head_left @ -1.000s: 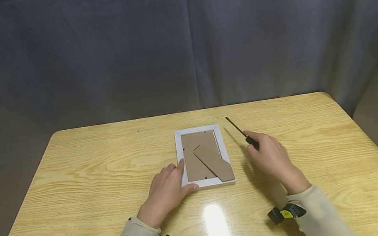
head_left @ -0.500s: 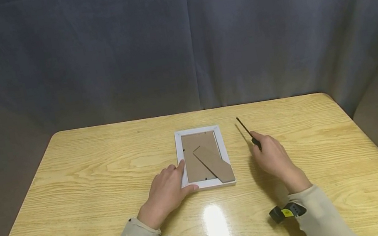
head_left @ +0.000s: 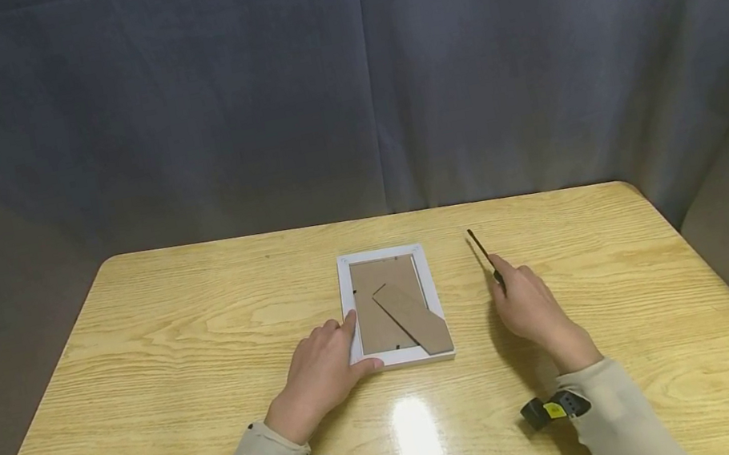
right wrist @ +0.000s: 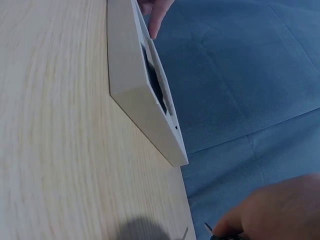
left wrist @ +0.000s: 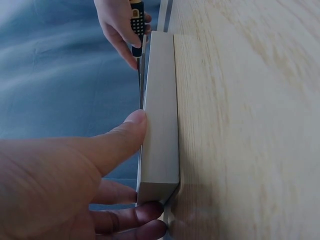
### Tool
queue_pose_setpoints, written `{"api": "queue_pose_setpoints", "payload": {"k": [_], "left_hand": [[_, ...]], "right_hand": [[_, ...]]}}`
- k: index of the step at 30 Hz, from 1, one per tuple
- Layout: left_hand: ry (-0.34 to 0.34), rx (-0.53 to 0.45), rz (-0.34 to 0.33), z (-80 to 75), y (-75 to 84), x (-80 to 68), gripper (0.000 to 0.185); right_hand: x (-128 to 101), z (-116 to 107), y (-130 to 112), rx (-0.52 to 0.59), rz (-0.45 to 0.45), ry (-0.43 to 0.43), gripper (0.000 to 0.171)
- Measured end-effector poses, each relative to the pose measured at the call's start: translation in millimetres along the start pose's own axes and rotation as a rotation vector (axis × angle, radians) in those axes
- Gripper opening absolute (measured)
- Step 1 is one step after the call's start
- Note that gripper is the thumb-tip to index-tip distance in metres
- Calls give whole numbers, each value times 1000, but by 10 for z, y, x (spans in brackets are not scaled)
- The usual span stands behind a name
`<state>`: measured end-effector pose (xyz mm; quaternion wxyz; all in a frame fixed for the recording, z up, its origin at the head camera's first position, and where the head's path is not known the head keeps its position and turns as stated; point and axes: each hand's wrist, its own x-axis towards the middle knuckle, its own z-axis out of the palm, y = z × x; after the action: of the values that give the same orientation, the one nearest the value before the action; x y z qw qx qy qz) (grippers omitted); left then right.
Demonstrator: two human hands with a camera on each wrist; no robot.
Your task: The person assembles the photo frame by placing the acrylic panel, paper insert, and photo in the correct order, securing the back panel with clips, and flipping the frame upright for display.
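A white picture frame lies on the table, brown backing board facing up. A folding stand slants across that board, and small dark tabs show along its inner edges. My left hand holds the near left corner, thumb on the near edge and index finger on the left edge; the left wrist view shows other fingers against the side. Right of the frame and apart from it, my right hand grips a screwdriver, its thin dark shaft pointing away. The patterned black handle shows in the left wrist view.
The wooden table reaches out on both sides of the frame. A dark grey curtain hangs behind its far edge. Each wrist wears a black strap, and light glares on the tabletop near the front.
My right hand has drawn a little to the right, taking the screwdriver farther from the frame and turning its shaft more upright in view. The left hand and frame stay put.
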<state>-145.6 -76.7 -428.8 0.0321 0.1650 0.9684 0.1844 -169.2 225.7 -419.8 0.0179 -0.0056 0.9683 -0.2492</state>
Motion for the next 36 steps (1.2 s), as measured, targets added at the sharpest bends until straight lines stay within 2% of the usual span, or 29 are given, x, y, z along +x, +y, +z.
{"api": "queue_pose_setpoints", "payload": {"k": [10, 25, 36], "left_hand": [[-4, -5, -4, 4, 0, 0, 85], [-17, 2, -12, -7, 2, 5, 86], [-16, -4, -14, -12, 4, -2, 85]], "right_hand": [[0, 31, 30, -27, 69, -49, 54], [9, 63, 104, -37, 114, -104, 58], [6, 74, 129, -39, 90, -104, 57]]}}
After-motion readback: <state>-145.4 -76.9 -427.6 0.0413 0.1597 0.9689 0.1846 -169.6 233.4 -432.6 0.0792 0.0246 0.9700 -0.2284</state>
